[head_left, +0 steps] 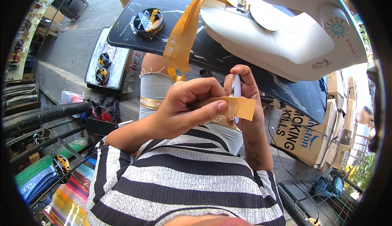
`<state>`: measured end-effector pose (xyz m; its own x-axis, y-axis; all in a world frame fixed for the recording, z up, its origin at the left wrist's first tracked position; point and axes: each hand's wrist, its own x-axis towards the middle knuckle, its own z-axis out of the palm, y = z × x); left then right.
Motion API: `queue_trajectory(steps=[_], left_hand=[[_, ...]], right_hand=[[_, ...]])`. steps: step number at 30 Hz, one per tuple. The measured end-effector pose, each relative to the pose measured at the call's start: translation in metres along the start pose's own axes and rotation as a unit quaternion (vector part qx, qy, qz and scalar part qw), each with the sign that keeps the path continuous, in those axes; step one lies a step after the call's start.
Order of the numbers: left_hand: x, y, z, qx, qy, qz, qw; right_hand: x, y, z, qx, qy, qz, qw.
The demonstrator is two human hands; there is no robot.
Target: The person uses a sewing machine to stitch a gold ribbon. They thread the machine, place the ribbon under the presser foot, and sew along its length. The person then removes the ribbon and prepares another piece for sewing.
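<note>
My left hand [190,105] pinches the end of an orange-yellow ribbon strip [241,106] between thumb and fingers. My right hand [247,99] holds a small round roll of clear tape [235,88] edge-on against that strip. A longer length of the same ribbon [185,32] hangs down from the needle area of a white sewing machine [286,34] toward my lap, and another piece lies across my knee [157,89].
The machine stands on a black marbled table [171,5], with a round black-and-yellow spool [149,20] at its left end. Cardboard boxes [310,136] are stacked at the right. Metal railings and folded coloured cloth [53,177] lie at the lower left.
</note>
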<state>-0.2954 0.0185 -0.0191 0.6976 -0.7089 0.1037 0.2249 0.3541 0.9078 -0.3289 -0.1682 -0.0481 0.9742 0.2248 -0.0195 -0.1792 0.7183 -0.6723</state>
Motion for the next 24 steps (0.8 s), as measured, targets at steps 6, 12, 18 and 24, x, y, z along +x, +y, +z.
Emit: queue_trajectory(steps=[6, 12, 18, 24], left_hand=[[0.0, -0.002, 0.004, 0.003, 0.009, 0.013, 1.0], [0.001, -0.001, -0.001, 0.031, -0.002, -0.012, 0.999], [0.004, 0.009, -0.004, 0.11, -0.018, -0.033, 0.993], [0.006, 0.015, -0.005, 0.154, -0.033, -0.043, 0.987]], right_hand=[[0.001, 0.003, 0.002, 0.028, -0.001, 0.006, 1.0], [0.002, 0.0, -0.001, -0.039, 0.025, -0.022, 0.999], [0.003, -0.004, -0.005, -0.088, 0.051, -0.022, 0.995], [0.0, -0.012, -0.002, -0.26, 0.093, -0.11, 0.955]])
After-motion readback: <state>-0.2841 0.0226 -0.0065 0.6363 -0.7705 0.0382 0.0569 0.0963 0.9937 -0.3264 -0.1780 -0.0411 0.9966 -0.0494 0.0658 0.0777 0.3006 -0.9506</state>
